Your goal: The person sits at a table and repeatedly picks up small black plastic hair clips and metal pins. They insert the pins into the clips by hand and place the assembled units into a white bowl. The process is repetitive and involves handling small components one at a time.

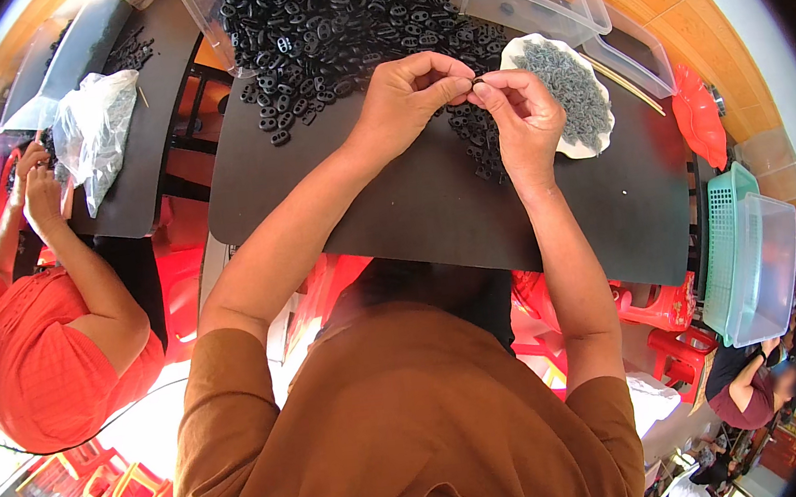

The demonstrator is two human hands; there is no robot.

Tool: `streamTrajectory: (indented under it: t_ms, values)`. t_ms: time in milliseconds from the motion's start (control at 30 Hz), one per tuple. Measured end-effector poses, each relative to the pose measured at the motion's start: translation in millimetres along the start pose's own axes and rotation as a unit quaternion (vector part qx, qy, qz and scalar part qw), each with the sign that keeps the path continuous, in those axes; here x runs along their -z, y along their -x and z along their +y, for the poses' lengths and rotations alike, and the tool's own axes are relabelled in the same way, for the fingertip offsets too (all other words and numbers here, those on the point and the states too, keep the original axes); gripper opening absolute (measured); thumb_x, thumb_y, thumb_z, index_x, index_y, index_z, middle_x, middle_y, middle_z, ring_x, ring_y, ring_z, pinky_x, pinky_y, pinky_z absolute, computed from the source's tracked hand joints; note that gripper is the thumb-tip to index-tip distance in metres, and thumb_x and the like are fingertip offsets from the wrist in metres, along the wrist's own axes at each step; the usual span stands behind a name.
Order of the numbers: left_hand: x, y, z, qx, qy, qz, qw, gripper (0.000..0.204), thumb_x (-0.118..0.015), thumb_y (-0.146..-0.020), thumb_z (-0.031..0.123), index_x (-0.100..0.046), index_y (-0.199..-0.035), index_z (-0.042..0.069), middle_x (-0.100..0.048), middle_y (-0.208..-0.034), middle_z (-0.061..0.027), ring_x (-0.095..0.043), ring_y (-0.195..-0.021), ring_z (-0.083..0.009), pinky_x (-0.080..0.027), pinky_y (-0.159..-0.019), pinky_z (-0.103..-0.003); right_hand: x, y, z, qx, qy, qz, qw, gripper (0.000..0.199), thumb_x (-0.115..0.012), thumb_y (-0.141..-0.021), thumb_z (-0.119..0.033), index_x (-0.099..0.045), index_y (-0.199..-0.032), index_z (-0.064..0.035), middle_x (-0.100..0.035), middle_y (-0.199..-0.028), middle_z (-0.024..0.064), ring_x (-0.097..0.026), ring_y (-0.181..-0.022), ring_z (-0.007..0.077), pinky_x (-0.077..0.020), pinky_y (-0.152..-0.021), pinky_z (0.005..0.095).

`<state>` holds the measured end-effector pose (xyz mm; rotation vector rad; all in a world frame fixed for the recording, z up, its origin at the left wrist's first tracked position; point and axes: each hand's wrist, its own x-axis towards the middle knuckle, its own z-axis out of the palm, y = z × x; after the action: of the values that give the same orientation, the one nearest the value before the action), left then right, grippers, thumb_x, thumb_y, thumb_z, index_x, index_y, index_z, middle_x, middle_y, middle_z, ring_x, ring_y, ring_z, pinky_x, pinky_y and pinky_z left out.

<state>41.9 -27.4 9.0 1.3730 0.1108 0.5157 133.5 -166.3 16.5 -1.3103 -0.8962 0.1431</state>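
Over the smooth dark tabletop [393, 205], both bare forearms reach forward, the left slanting inward, the right nearly straight. The left hand [402, 101] and right hand [528, 120] meet at the fingertips, thumbs and forefingers pinching one tiny dark piece [476, 82] between them. It's between the heap of black plastic two-holed ovals [326, 23] and the scalloped white plate [593, 146] of grey bits [560, 86].

One left hand [402, 104], one right hand [530, 120], one small piece [477, 82] at their fingertips, two dark tables [394, 212], one white dish [585, 148], one red dish [698, 120], one green basket [717, 232], two thin sticks [629, 87]; the black pieces [335, 22] are too many to count.
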Motion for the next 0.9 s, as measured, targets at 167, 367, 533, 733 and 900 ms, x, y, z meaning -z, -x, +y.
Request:
streamTrajectory:
  t_ms: [167, 367, 533, 733, 900]
  values:
    - [3.3, 2.0, 4.2, 0.027, 0.051, -0.001, 0.998, 0.024, -0.068, -0.094, 0.01, -0.066, -0.116, 0.002, -0.069, -0.105, -0.0052, -0.067, -0.093, -0.0121, -0.056, -0.083, -0.026, -0.9, -2.6, -5.9, 0.12, 0.122, 0.015, 0.985, 0.01, -0.071, -0.085, 0.007, -0.068, -0.091, 0.0002, -0.07, -0.091, 0.0067, -0.068, -0.084, 0.0127, -0.056, -0.073, 0.0251]
    - [3.7, 4.0, 3.8, 0.066, 0.106, -0.024, 0.992, 0.022, -0.068, -0.094, 0.013, -0.067, -0.114, 0.003, -0.069, -0.104, -0.0047, -0.067, -0.093, -0.012, -0.056, -0.083, -0.026, 2.8, -5.8, -3.9, 0.211, 0.234, 0.018, 0.949, 0.015, -0.075, -0.078, 0.008, -0.069, -0.087, -0.0032, -0.071, -0.093, 0.0075, -0.069, -0.082, 0.0176, -0.0548, -0.07, 0.0285]
    - [6.8, 3.4, -1.2, 0.066, 0.109, -0.013, 0.992, 0.018, -0.07, -0.093, 0.012, -0.07, -0.108, 0.003, -0.07, -0.1, -0.004, -0.067, -0.089, -0.0112, -0.057, -0.081, -0.025, 0.1, -6.1, -5.1, 0.246, 0.274, -0.002, 0.93, 0.016, -0.075, -0.077, 0.007, -0.069, -0.087, -0.0033, -0.071, -0.094, 0.0078, -0.069, -0.082, 0.0194, -0.0542, -0.071, 0.0288]
    - [9.0, 2.1, 2.8, 0.056, 0.057, -0.001, 0.997, 0.017, -0.071, -0.092, 0.012, -0.07, -0.105, 0.002, -0.07, -0.095, -0.004, -0.067, -0.084, -0.0106, -0.056, -0.079, -0.025, 1.6, -4.2, -2.6, 0.059, 0.071, -0.026, 0.995, 0.013, -0.074, -0.082, 0.004, -0.07, -0.092, -0.0029, -0.07, -0.101, 0.0057, -0.066, -0.09, 0.0128, -0.0535, -0.078, 0.0259]
    - [9.6, 0.8, 3.1, 0.05, 0.032, -0.003, 0.998, 0.017, -0.072, -0.091, 0.011, -0.071, -0.105, 0.001, -0.07, -0.091, -0.0032, -0.065, -0.08, -0.0095, -0.055, -0.076, -0.024, 8.4, -5.7, 5.1, -0.086, -0.055, -0.041, 0.994, 0.016, -0.073, -0.086, 0.001, -0.068, -0.101, -0.002, -0.068, -0.097, 0.0036, -0.064, -0.09, 0.0102, -0.0535, -0.079, 0.0248]
